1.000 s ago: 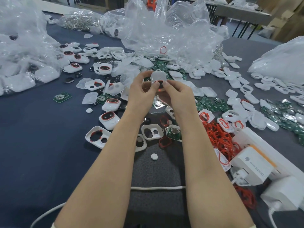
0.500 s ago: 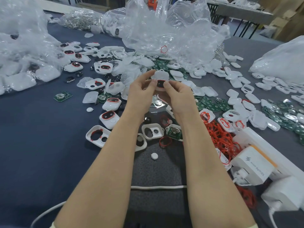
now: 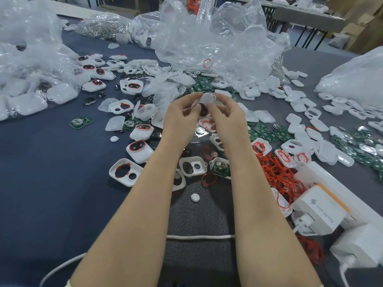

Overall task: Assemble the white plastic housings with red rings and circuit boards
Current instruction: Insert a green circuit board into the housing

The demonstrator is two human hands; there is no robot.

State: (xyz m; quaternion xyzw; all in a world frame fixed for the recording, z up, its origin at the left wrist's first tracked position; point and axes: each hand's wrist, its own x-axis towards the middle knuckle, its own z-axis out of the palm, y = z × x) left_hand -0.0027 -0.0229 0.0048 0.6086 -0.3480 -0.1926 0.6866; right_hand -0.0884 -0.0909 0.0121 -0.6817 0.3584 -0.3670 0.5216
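Head view: you hold one white housing (image 3: 207, 99) up over the middle of the table, pinched from both sides. Your left hand (image 3: 180, 119) and right hand (image 3: 228, 116) both have fingers curled narrow round it, thumbs by its dark opening. Containers are clear plastic bags, four told apart plainly. Left bag (image 3: 27, 65) holds white housings, some with dark windows. Centre bag (image 3: 223, 42) lies crumpled and slack, one red ring (image 3: 207, 63) showing through its film. Right bag (image 3: 356, 79) is full of white pieces, too blurred to tell which. Far bag (image 3: 103, 27) holds small shiny metal parts. Loose on the dark blue cloth (image 3: 41, 172) near your left forearm, counted: two closed units (image 3: 139, 151) with red-rimmed windows, one open shell (image 3: 125, 171) with a red ring fitted, one lone circuit board (image 3: 80, 122), two white round caps (image 3: 114, 139). Right of your right forearm lies a heap of red rings (image 3: 277, 177), too tangled to count, with scattered green boards (image 3: 267, 135) beyond it. Two white plug adapters (image 3: 319, 212) sit at the near right; one white cable (image 3: 199, 237) crosses under both forearms
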